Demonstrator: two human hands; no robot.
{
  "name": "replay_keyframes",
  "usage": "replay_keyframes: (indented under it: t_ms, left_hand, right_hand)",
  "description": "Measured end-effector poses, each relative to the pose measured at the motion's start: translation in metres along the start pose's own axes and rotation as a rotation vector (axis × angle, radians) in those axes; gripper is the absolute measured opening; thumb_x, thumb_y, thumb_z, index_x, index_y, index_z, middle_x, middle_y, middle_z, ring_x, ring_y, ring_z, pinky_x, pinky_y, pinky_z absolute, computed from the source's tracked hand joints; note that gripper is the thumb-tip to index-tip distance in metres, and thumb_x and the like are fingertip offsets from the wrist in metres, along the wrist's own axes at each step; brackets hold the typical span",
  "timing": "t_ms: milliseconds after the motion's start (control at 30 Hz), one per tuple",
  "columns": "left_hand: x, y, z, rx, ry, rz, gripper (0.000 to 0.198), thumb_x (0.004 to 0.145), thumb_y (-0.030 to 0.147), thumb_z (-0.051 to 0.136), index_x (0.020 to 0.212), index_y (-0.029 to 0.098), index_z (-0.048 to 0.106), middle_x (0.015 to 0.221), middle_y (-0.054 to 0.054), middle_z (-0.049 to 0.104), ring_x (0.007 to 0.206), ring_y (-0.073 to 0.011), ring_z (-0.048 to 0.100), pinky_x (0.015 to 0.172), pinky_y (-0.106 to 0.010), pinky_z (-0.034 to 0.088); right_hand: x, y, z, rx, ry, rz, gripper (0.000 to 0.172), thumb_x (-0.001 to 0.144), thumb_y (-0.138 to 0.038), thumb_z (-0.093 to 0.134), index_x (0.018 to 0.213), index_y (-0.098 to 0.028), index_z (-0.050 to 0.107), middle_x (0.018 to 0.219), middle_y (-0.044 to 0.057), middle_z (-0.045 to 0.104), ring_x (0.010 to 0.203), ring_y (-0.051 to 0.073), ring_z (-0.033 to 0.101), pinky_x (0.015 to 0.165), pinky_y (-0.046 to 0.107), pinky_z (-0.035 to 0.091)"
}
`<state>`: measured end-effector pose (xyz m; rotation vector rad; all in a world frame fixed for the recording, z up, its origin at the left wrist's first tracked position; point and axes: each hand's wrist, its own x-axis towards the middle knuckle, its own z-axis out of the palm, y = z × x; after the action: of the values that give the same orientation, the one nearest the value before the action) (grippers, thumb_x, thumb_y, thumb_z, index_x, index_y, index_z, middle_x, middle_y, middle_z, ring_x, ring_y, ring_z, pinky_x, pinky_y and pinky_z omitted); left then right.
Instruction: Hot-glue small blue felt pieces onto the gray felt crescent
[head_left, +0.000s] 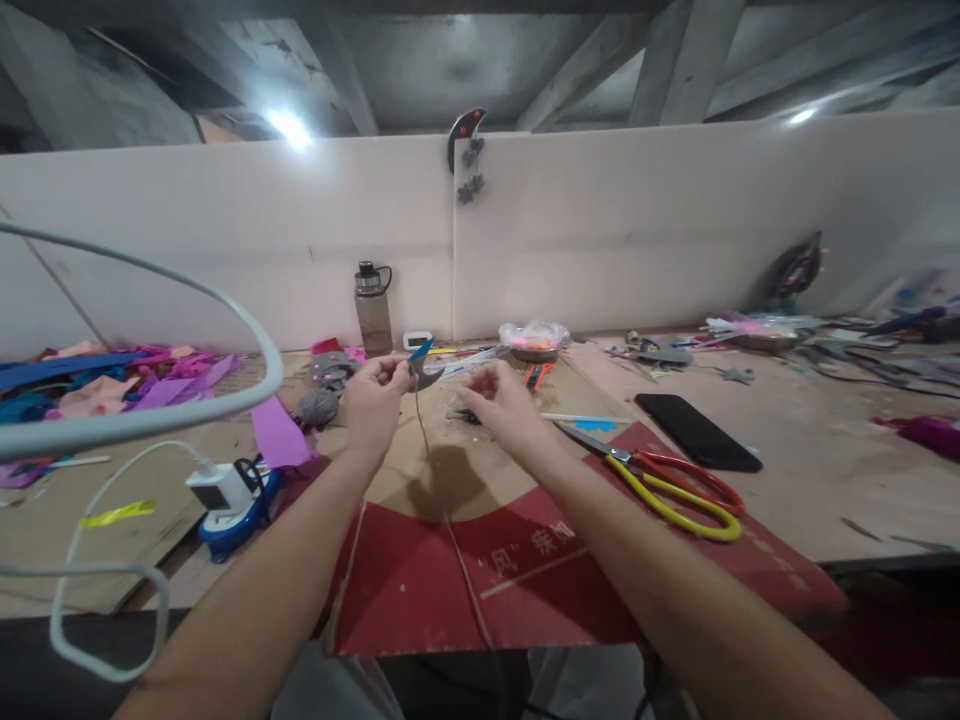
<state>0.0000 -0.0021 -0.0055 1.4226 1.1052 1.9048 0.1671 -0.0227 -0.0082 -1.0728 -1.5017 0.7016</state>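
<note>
My left hand (pixel 373 392) pinches a small grey piece with a blue tip (pixel 421 368) above the cardboard sheet (pixel 525 570) on the counter (pixel 810 480); my right hand (pixel 501 398) hovers beside it, fingers curled, gripping nothing I can make out; scissors (pixel 660 482) lie to the right

We see a small blue and grey piece (pixel 421 362) held up above the cardboard mat (pixel 450 480). It is thin and flat. Its blue tip points up and to the right, and the grey part curves out below it. A thin grey string (pixel 422 420) hangs down from the piece and runs along the mat toward us. The piece is too small for us to tell more.
</note>
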Motion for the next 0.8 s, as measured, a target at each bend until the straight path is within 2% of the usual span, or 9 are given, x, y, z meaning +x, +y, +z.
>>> replay_keyframes:
  t_ms: [100,167,233,300,400,500,633,800]
  left_hand:
    - [-0.005,0.008,-0.001,0.167,-0.050,0.077,0.018,0.075,0.031,0.062,0.084,0.016,0.069,0.077,-0.003,0.070,0.069,-0.0139,0.064,0.067,-0.023,0.049]
    - [-0.006,0.012,-0.003,0.221,-0.042,0.112,0.017,0.075,0.029,0.062,0.084,0.017,0.069,0.078,-0.003,0.070,0.070,-0.0137,0.064,0.069,-0.023,0.049]
    - [-0.005,0.013,-0.003,0.202,-0.036,0.102,0.017,0.074,0.029,0.063,0.084,0.017,0.070,0.078,-0.003,0.070,0.070,-0.0136,0.064,0.068,-0.023,0.048]
    - [-0.004,0.011,-0.002,0.112,-0.037,0.046,0.018,0.073,0.030,0.064,0.084,0.017,0.069,0.076,-0.003,0.070,0.067,-0.0136,0.064,0.066,-0.023,0.049]
    - [-0.003,0.005,0.002,-0.081,-0.040,-0.058,0.019,0.070,0.031,0.067,0.080,0.016,0.067,0.074,-0.003,0.068,0.065,-0.0133,0.064,0.066,-0.027,0.052]
    - [-0.004,0.003,0.006,-0.198,-0.068,-0.123,0.019,0.067,0.030,0.070,0.076,0.014,0.066,0.075,-0.003,0.066,0.068,-0.0129,0.064,0.071,-0.030,0.055]
    - [-0.008,0.006,0.009,-0.248,-0.094,-0.181,0.020,0.066,0.028,0.073,0.077,0.013,0.067,0.078,-0.004,0.066,0.072,-0.0128,0.064,0.073,-0.031,0.056]
    - [-0.013,0.011,0.012,-0.282,-0.121,-0.230,0.018,0.065,0.027,0.073,0.074,0.012,0.066,0.078,-0.004,0.066,0.074,-0.0129,0.064,0.074,-0.031,0.057]
  right_hand:
    - [-0.002,-0.019,0.036,0.433,-0.221,0.309,0.039,0.064,-0.023,0.065,0.091,-0.023,0.037,0.081,0.000,0.060,0.069,0.015,0.061,0.060,0.030,0.047]
    - [-0.002,-0.024,0.050,0.574,-0.305,0.366,0.043,0.063,-0.021,0.064,0.093,-0.024,0.034,0.076,-0.003,0.058,0.062,0.013,0.059,0.057,0.028,0.047]
    - [0.000,-0.023,0.054,0.563,-0.251,0.295,0.038,0.065,-0.022,0.063,0.092,-0.024,0.036,0.071,-0.006,0.054,0.056,0.011,0.054,0.054,0.026,0.045]
    - [0.002,-0.019,0.051,0.446,-0.141,0.154,0.028,0.068,-0.026,0.061,0.088,-0.023,0.041,0.069,-0.006,0.051,0.056,0.010,0.050,0.053,0.024,0.042]
    - [0.006,-0.012,0.040,0.248,-0.039,-0.067,0.013,0.074,-0.028,0.057,0.081,-0.020,0.050,0.071,-0.003,0.054,0.063,0.011,0.051,0.060,0.026,0.042]
    - [0.009,-0.007,0.030,0.068,0.027,-0.219,0.008,0.078,-0.027,0.053,0.077,-0.019,0.054,0.077,0.001,0.058,0.071,0.014,0.053,0.069,0.028,0.043]
    - [0.012,-0.004,0.024,-0.067,0.102,-0.310,0.010,0.082,-0.027,0.050,0.080,-0.019,0.055,0.082,0.004,0.060,0.079,0.017,0.054,0.075,0.031,0.042]
    - [0.016,-0.002,0.021,-0.150,0.168,-0.333,0.013,0.085,-0.028,0.047,0.078,-0.019,0.054,0.082,0.005,0.059,0.079,0.018,0.053,0.076,0.032,0.040]
